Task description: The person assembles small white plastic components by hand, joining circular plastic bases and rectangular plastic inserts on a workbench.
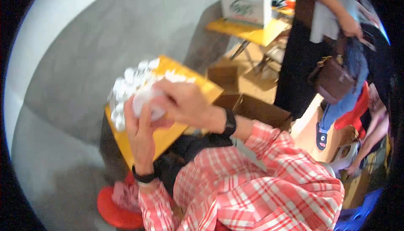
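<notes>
Above the yellow tabletop (162,140) I hold up a white round object (145,100), like a small jar or its lid; blur hides its exact kind. My left hand (142,132) is closed round its near left side with the fingers pointing up. From the right, my right hand (187,102) grips its far right side with bent fingers. Beyond my hands, several small white round containers (122,88) crowd the table's left and far part. Loose white pieces (174,76), too blurred to name, lie by the far edge.
Open cardboard boxes (263,112) stand right of the table. A grey wall (84,54) runs along the left. A second yellow table (252,33) at the back carries a white carton (246,10). People stand and sit at the right, one with a brown bag (334,79). A red stool (113,210) is lower left.
</notes>
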Motion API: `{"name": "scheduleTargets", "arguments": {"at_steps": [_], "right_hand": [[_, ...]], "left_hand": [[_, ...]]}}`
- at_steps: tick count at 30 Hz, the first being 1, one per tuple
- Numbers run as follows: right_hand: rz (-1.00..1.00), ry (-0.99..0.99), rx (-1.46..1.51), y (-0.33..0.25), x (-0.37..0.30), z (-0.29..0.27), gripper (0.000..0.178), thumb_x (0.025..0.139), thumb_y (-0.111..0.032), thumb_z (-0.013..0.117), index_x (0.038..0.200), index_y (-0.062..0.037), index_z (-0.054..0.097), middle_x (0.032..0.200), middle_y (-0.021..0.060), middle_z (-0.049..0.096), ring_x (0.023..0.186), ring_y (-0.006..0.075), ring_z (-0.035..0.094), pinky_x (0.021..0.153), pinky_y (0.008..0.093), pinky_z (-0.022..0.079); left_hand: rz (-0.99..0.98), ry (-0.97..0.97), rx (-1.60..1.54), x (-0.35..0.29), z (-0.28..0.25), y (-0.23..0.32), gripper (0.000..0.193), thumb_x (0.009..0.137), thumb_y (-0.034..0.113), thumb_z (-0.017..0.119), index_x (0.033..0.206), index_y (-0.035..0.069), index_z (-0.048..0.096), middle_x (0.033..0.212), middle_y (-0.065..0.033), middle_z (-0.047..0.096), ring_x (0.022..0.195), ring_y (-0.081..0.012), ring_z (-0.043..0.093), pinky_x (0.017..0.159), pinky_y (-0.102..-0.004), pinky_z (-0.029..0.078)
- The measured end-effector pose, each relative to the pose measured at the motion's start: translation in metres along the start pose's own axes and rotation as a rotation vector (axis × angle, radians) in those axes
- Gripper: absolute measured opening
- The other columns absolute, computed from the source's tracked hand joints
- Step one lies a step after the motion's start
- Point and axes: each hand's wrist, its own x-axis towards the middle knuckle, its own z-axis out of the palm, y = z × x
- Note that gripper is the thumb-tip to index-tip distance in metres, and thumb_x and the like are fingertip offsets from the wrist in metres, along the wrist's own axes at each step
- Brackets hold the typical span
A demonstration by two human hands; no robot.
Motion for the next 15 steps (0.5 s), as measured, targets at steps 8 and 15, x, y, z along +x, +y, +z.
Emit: {"name": "scheduleTargets", "arguments": {"at_steps": [8,15], "right_hand": [[-0.088,0.079,0.034,-0.063,0.025,-0.025,0.015,0.082,-0.014,0.062,0.088,-0.0023,0.055,0.056,0.0068,0.049,0.047,0.0114,0.047,0.044,0.0260,0.037],[-0.076,0.031,0.283,-0.098,0.045,-0.032,0.012,0.084,-0.011,0.059,0.082,-0.0018,0.052,0.053,-0.0022,0.044,0.050,0.0014,0.036,0.043,0.0214,0.028]], "left_hand": [[0.192,-0.032,0.072,-0.021,0.020,0.062,0.034,0.093,0.019,0.044,0.124,0.007,0.035,0.065,-0.0112,0.058,0.041,-0.0164,0.056,0.035,-0.0233,0.045],[0.375,-0.033,0.177,-0.025,0.019,0.097,0.030,0.094,0.021,0.042,0.119,0.005,0.039,0.059,-0.0083,0.055,0.038,-0.0131,0.053,0.030,-0.0208,0.041]]}}
